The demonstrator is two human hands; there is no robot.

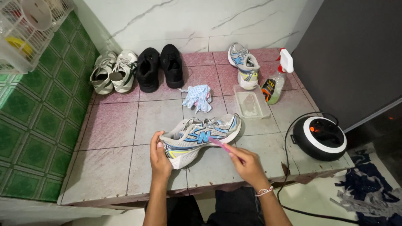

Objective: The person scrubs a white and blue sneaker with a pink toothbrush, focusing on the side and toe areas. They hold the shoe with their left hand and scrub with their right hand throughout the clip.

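The shoe [201,138] is gripped at its heel by the left hand [160,157]; the brush [224,146] (pink) is pinched in the right hand [248,165] and best stroked lightly along the side.

- White wire basket [25,46] at ten o'clock: cut off by the edges.
- Pink brush [226,147]: bristle end too small to tell, handle hidden in right hand [248,165].

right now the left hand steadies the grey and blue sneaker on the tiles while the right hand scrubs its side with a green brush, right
Not quite: the brush is pink, not green. The head view shows the left hand steadying the grey and blue sneaker on the tiles while the right hand works the brush along its side.
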